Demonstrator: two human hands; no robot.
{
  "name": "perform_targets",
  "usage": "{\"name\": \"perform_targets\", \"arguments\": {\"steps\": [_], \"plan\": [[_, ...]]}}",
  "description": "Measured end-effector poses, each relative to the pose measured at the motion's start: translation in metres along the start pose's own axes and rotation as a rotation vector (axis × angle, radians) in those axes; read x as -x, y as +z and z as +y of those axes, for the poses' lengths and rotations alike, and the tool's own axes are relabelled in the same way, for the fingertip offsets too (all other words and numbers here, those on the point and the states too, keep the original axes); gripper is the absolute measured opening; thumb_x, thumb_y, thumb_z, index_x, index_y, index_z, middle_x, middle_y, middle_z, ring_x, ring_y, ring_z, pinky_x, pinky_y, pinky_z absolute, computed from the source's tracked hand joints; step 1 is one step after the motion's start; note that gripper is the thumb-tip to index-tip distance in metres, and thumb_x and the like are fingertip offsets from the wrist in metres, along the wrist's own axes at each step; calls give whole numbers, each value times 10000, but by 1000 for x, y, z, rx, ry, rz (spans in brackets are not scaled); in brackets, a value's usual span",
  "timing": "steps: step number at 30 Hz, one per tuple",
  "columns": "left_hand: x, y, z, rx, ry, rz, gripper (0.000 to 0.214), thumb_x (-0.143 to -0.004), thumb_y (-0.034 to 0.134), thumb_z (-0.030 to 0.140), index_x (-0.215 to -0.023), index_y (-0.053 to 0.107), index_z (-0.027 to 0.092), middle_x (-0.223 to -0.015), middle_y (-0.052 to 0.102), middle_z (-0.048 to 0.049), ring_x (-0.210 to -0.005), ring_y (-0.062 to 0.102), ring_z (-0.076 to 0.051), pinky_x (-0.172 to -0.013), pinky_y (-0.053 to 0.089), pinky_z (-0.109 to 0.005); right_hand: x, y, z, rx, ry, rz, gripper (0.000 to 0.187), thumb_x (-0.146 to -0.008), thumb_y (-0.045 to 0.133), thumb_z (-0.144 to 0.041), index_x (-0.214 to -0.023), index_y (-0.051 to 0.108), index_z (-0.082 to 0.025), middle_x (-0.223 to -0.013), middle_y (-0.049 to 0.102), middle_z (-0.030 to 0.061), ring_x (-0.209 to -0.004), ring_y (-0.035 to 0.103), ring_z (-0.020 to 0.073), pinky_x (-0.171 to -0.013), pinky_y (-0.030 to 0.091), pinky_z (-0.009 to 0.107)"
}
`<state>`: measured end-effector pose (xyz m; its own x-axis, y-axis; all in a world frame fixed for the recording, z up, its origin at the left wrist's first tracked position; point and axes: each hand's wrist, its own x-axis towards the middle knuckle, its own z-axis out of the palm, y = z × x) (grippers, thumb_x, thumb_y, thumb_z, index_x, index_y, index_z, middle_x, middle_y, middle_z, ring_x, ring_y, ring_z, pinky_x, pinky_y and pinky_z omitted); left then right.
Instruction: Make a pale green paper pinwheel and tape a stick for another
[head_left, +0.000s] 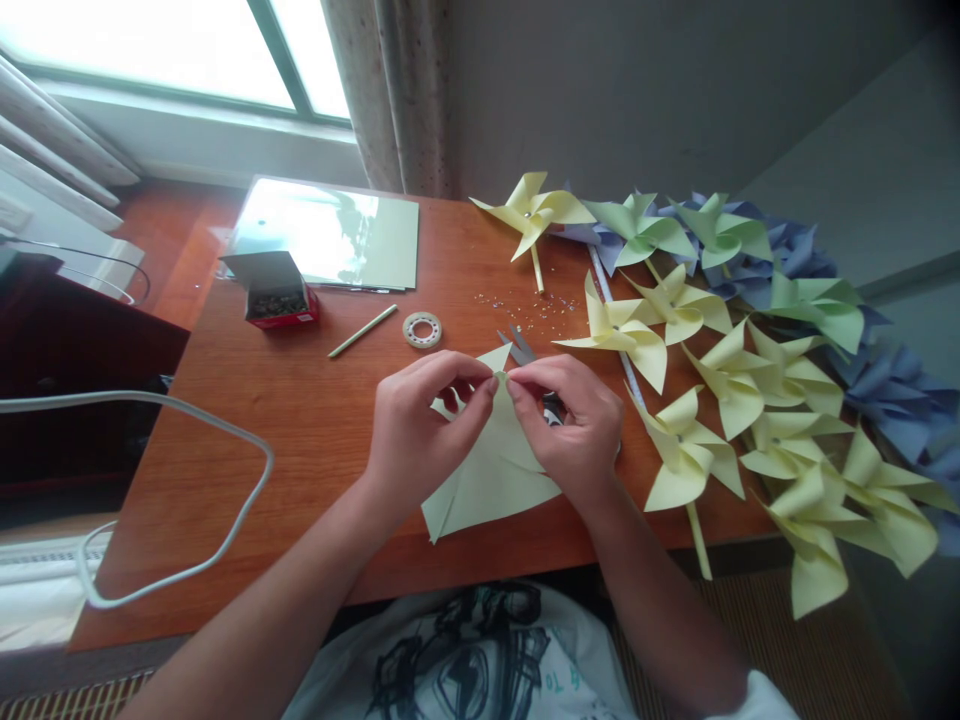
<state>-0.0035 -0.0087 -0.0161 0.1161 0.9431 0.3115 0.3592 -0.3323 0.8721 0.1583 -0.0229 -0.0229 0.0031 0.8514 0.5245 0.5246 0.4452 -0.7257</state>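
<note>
Both hands meet above a square sheet of pale yellow-green paper (491,475) with cuts running in from its corners. Thumb and forefinger of my left hand (427,415) are pinched together. My right hand (574,420) makes a similar pinch, its fingertips almost touching the left ones. A tiny greenish bit (501,377) shows between the fingertips; whether it belongs to the sheet I cannot tell. Scissors (519,346) lie partly under the paper and my right hand, blades pointing away.
Yellow pinwheels (682,450), green ones (720,235) and blue ones (900,390) crowd the right side. Leftward lie a tape roll (422,330), a rolled paper stick (363,331), an open red box (282,308) and stacked sheets (394,245). A white cable (255,500) loops over the table's left edge.
</note>
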Motion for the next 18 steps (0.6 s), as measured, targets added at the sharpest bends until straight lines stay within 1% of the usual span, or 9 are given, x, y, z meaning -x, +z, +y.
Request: {"name": "perform_targets", "arguments": {"steps": [5, 9, 13, 18], "plan": [[1, 0, 1, -67, 70, 28, 76, -846, 670, 125, -809, 661, 191, -708, 652, 13, -633, 594, -117, -621, 500, -249, 5, 2, 3, 65, -111, 29, 212, -887, 684, -113, -1009, 724, -281, -896, 734, 45, -825, 691, 211, -752, 602, 377], [1, 1, 1, -103, 125, 36, 91, -848, 657, 109, -821, 645, 195, -711, 630, 17, -638, 577, -114, -613, 485, -240, 7, 3, 4, 102, -163, 29, 272, -889, 676, -94, -1065, 733, -293, -908, 724, 48, -832, 690, 212, -753, 596, 370], [2, 3, 2, -104, 146, 27, 99, -862, 638, 97, -847, 634, 194, -741, 624, 8, -659, 579, -114, -619, 485, -234, 7, 3, 5, 126, -182, 22, 285, -886, 680, -85, -1081, 738, -285, -904, 716, 52, -835, 681, 208, -767, 587, 362], [2, 2, 3, -74, 115, 2, 75, -894, 619, 135, -863, 643, 199, -765, 636, -13, -680, 591, -132, -647, 498, -258, 6, 3, 4, 96, -161, 7, 280, -890, 676, -110, -1088, 748, -294, -925, 719, 53, -849, 683, 212, -782, 587, 367]]}}
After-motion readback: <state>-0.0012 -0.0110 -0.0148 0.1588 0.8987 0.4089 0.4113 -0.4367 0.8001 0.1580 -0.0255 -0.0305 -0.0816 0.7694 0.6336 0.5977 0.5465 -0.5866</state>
